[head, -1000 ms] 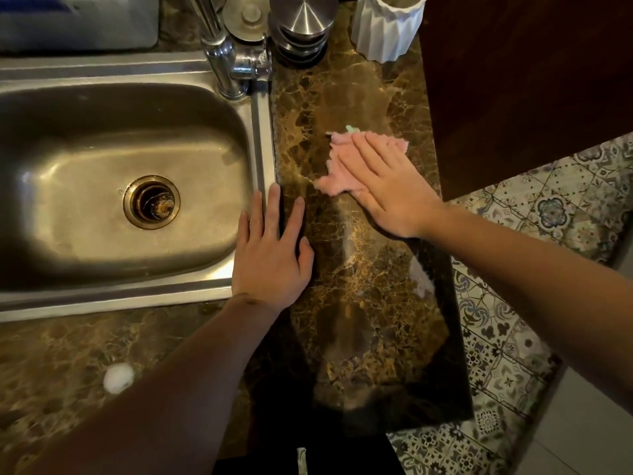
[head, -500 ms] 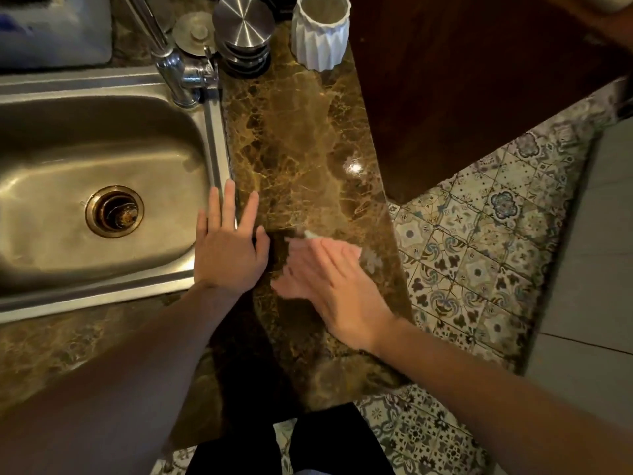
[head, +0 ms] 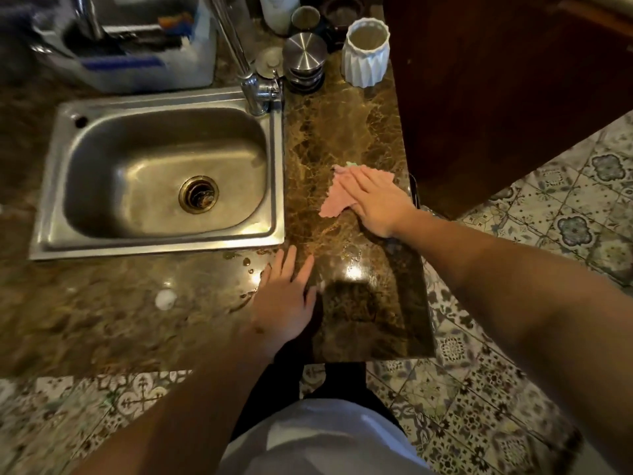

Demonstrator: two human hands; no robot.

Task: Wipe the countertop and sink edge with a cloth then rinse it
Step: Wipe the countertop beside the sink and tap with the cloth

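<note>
- The left hand is laid flat on the marble countertop, near the front edge and just short of the sink's front right corner. Its fingers are spread and extended; nothing is held, and it is judged to serve as a brace.
- A few water drops are seen on the stone just beside those fingertips, so the surface there is likely to be slippery.
- Farther back, the right hand is pressed palm-down on the pink cloth, on the strip of countertop between the sink and the right edge. The fingers are held straight and close together, flat on the fabric, not pinching it.
- The cloth is judged to be light, soft and limp: it is spread thin, its corners stick out past the hand, and it can be expected to bunch when pushed. For rinsing, it is best gathered from the middle into the palm rather than lifted by one corner.
- The tap stands at the sink's far right corner, beyond the cloth.
</note>
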